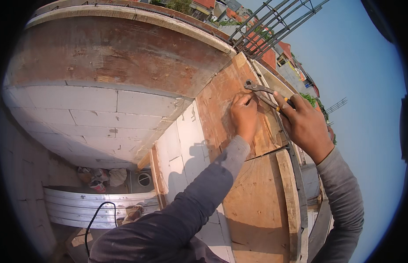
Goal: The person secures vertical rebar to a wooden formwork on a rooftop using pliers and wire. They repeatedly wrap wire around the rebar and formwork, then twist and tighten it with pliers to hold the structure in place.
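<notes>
My right hand [306,128] is wrapped round the handles of a pair of pincers [264,90] with black and yellow grips. The jaws point left, just above my left hand [245,115]. My left hand is closed against the face of a plywood formwork panel [221,87], fingers curled near its upper edge. Whatever its fingertips hold, if anything, is too small or hidden to make out. Beside the right wrist runs a timber batten [288,188] along the edge of a second plywood panel [255,206].
A stained formwork board [107,52] tops the white block wall [98,101] on the left. Bare rebar [274,26] rises at the far corner. Below lie a ribbed metal sheet [76,206], a black cable [91,223] and sacks [117,177]. Rooftops spread beyond the edge.
</notes>
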Motion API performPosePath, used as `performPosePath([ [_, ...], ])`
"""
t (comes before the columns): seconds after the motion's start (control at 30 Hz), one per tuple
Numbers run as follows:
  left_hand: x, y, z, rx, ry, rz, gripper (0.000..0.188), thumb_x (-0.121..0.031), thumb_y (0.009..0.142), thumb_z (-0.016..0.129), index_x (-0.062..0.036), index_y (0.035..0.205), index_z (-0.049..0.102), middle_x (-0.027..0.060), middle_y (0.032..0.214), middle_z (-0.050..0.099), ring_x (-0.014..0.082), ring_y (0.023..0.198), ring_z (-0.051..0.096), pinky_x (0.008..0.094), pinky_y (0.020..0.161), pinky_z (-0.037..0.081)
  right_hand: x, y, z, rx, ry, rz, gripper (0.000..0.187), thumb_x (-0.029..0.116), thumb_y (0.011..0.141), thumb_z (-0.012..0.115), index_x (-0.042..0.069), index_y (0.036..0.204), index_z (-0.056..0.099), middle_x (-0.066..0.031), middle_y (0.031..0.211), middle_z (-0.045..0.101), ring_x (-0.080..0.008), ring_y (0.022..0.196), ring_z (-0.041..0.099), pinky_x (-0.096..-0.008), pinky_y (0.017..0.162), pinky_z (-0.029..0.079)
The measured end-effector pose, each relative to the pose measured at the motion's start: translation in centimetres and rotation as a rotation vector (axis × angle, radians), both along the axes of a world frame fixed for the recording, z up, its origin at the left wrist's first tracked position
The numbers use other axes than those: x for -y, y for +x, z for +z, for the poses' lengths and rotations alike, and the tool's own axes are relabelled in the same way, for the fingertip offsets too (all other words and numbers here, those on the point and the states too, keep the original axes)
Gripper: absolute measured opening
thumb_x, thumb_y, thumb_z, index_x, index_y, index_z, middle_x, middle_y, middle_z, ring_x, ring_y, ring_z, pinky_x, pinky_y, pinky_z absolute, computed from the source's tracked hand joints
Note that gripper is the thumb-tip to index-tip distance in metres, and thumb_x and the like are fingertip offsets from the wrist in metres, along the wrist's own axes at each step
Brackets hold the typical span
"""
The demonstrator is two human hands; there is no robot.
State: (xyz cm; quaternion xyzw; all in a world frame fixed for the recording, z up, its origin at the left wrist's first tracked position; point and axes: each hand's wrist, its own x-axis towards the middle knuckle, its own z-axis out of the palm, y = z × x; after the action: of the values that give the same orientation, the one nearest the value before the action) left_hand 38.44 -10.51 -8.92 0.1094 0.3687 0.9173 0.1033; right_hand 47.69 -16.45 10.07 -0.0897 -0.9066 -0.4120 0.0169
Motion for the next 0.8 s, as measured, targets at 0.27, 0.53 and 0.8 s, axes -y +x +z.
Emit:
performPosePath([
  [0.27,-0.5,-0.4,0.4,0.119,-0.065,-0.129,0.019,-0.013,0.091,0.075,0.0035,0.099,0.079,0.0123,0.094,0.074,0.0248,0.086,0.07,0.0366,0.078,0.052,0.2,-1.0,-0.4,-0.02,0.014,0.13,0.056,0.018,0.094,0.07,0.02,0.149,0.06,-0.0081,0.102,0.058,-0.0264,0.092,0.066,-0.0398,0.075,0.056],
  [0.53,2.0,-0.1,1.9,0.155,-0.118,-0.18,0.02,-0.012,0.089,0.077,0.0045,0.101,0.079,0.015,0.101,0.075,0.0286,0.092,0.071,0.0368,0.083,0.052,0.0,-0.1,-1.0,-0.015,0.03,0.125,0.061,0.016,0.092,0.074,0.02,0.151,0.059,-0.0082,0.1,0.057,-0.0258,0.083,0.064,-0.0411,0.068,0.054],
  [0.8,0.5,-0.6,0.5,0.048,-0.104,-0.124,0.029,-0.024,0.093,0.08,0.003,0.105,0.079,0.0104,0.095,0.074,0.0184,0.083,0.067,0.0323,0.075,0.051,0.8,-0.5,-0.8,-0.179,-0.001,0.184,0.07,0.011,0.09,0.075,0.019,0.155,0.053,-0.0111,0.11,0.06,-0.0275,0.087,0.066,-0.0396,0.072,0.056],
])
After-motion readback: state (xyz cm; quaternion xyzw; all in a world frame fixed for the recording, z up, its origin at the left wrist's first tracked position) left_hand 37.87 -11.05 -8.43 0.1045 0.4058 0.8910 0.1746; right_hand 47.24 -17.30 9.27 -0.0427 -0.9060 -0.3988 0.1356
